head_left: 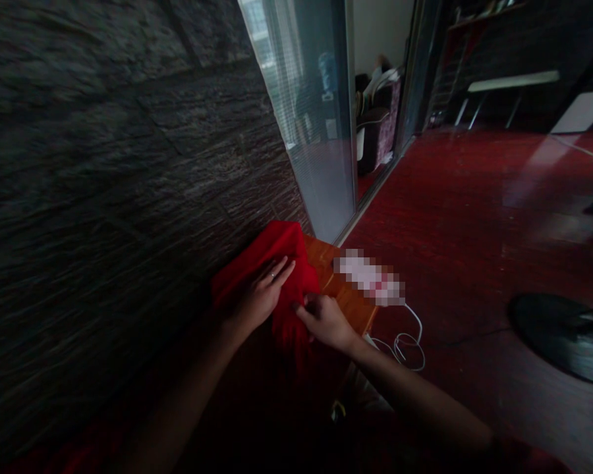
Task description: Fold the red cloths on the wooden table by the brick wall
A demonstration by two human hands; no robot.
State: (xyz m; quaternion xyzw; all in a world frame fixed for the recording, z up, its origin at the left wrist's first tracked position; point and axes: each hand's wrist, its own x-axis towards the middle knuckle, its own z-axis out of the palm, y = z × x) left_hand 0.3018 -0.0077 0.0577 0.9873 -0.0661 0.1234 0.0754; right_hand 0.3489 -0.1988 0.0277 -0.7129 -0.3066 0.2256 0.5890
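Observation:
A bright red cloth (284, 247) lies over the left part of a small wooden table (321, 253), its near end hanging in folds over the front. My left hand (267, 289) rests on the cloth with fingers stretched out and a ring on one of them. At the cloth's right edge my right hand (326, 322) is closed, thumb and fingers pinching the red fabric. To the right of that hand, on the table, sits a white and pink item (366, 273) whose details are pixelated.
A white cable (410, 349) loops off the table's right side. The rough dark stone wall (128, 164) runs close along the left. Behind the table stands a glass sliding door (321, 164). A round black base (563, 336) stands on the reddish floor (454, 217) to the right.

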